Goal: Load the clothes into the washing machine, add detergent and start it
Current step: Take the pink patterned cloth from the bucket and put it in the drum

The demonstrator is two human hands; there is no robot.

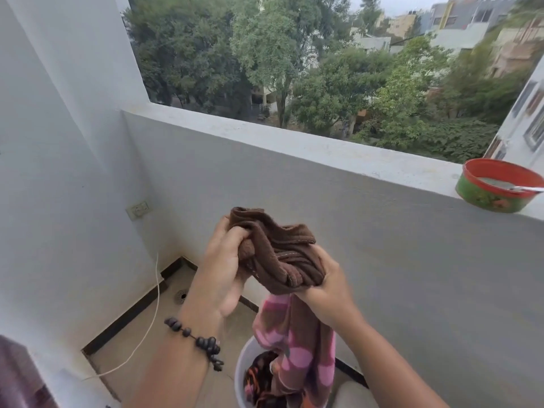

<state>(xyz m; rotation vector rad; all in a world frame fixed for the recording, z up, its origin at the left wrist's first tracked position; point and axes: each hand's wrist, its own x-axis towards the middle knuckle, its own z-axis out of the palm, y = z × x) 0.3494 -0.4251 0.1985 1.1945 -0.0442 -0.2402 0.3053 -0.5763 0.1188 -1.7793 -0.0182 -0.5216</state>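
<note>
My left hand point(223, 260) and right hand point(326, 284) both grip the soft, floppy brown ribbed cloth point(279, 257); bunching it works best.

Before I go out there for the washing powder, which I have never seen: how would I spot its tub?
Find the grey balcony wall with trees beyond it and follow its flat ledge to the far right end. The round tub sits there, red inside, green with a flower pattern outside, holding pale powder. Nothing else stands on that ledge.
</note>
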